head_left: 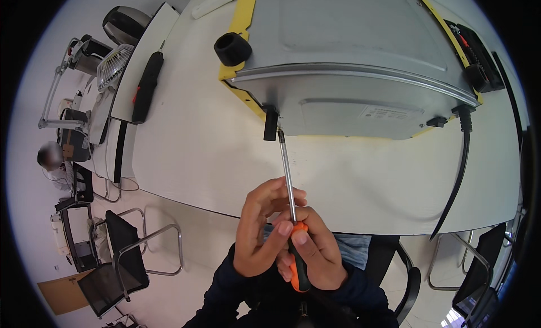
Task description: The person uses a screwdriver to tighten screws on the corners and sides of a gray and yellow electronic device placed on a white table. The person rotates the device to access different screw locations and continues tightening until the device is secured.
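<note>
Way off left of the hands there's a black power driver on the white counter. Left hand is curled around the screwdriver, pinching near the handle top. It points away from the person, long axis leaning a bit left, tip right by a black block on the grey case ahead. Right hand's pinching the orange-and-black handle; black cord trails well right of it.

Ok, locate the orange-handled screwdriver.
In the head view, the screwdriver is mostly below centre, in the left hand and right hand, its tip beside the black block on the grey case.
</note>
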Tool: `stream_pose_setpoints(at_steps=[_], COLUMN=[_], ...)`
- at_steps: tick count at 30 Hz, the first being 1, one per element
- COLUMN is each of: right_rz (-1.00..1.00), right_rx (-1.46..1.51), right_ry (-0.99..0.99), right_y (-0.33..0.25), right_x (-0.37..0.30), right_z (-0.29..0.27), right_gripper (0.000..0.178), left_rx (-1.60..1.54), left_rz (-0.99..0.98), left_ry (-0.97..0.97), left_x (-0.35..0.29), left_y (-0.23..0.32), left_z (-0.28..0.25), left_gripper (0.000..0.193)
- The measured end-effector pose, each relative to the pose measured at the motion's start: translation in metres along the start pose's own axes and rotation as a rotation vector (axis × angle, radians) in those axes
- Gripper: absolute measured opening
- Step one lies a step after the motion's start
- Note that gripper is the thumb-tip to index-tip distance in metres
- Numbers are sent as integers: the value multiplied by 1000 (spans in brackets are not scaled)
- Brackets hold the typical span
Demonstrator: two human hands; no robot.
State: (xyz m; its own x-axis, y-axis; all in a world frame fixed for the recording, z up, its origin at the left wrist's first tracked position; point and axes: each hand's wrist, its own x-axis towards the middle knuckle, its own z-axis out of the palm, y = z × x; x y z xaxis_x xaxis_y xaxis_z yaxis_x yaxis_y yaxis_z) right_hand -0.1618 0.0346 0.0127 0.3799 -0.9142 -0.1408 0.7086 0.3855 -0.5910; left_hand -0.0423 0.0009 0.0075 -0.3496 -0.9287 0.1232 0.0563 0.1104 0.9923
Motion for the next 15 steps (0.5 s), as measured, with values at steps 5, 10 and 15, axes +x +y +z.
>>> stream_pose_setpoints(at_steps=[5, 10, 15], right_rz=[-26, -41, -39], right_rx=[8, 50, 39], right_ry=[20, -12, -10], right_y=[4, 6, 5], right_x=[1, 2, 2], right_z=[-1, -4, -3], right_gripper=[30, 28, 27], left_rx=[-4, -8, 5], left_rz=[10, 0, -11], left_ry=[-9, -4, -4], left_x=[1, 2, 0], left_y=[-2, -3, -3], left_z=[1, 2, 1], left_gripper=[42, 42, 43])
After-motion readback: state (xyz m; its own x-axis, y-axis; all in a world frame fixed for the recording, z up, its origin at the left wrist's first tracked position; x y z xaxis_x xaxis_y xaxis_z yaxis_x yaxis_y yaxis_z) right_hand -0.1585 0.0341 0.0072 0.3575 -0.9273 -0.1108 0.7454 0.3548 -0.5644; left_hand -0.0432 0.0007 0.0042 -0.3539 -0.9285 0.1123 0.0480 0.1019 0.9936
